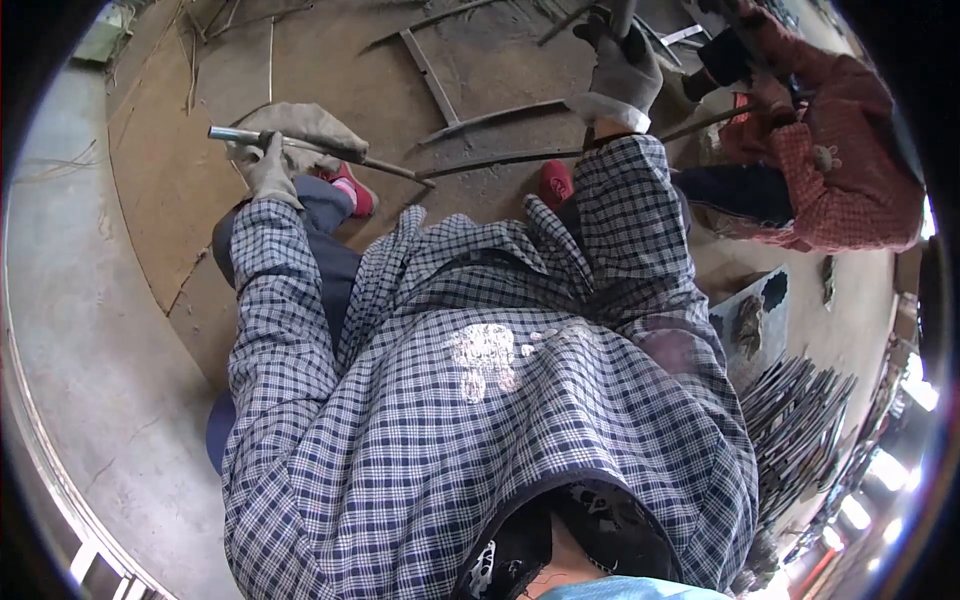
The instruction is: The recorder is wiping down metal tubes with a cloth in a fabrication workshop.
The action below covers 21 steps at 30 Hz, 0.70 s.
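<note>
My left hand (270,172), in a grey work glove, is closed around a metal rod (385,166). The rod has a shiny tubular end to the left of the fist; its darker end points right, close to a long bar (510,158) near the floor. A grey cloth (318,124) bunches behind the rod. Farther forward on the right, my right hand (622,75), also gloved, is closed on a thick grey cylindrical piece (622,14). That piece rises past the frame's upper edge, so its full shape is hidden.
At the right, a person in a red checked shirt (850,150) crouches with a hand near a dark bar (708,122). A welded metal frame (430,75) lies ahead on brown sheets. Several thin rods (795,415) are piled at the lower right beside a grey plate (765,320).
</note>
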Motion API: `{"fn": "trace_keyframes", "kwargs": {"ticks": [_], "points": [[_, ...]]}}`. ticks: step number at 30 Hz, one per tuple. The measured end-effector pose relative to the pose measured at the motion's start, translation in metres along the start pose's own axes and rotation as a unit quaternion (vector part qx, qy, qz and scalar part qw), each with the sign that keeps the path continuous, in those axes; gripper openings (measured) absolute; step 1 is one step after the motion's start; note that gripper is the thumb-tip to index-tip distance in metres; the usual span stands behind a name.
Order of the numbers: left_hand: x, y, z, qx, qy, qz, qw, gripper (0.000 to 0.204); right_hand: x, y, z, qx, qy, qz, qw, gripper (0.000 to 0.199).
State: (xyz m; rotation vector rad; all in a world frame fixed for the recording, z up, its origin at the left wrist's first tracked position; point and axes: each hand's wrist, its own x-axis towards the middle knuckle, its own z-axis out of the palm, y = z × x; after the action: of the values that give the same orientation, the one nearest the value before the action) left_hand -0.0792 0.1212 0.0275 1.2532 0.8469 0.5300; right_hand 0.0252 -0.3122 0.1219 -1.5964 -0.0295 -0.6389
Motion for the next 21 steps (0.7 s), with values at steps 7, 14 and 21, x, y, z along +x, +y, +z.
{"fn": "trace_keyframes", "kwargs": {"ticks": [7,14,21], "points": [[0.022,-0.028,-0.018,-0.049,0.029,0.052,0.997,0.031,-0.015,-0.024,0.025,0.158,-0.054,0.042,0.985,0.027],[0.041,-0.038,-0.041,-0.04,0.058,0.073,0.995,0.022,-0.021,-0.049,0.041,0.187,-0.064,0.039,0.979,0.024],[0.018,-0.023,-0.022,-0.058,0.073,0.012,0.996,0.019,-0.025,-0.054,0.044,0.17,-0.062,0.054,0.982,0.023]]}}
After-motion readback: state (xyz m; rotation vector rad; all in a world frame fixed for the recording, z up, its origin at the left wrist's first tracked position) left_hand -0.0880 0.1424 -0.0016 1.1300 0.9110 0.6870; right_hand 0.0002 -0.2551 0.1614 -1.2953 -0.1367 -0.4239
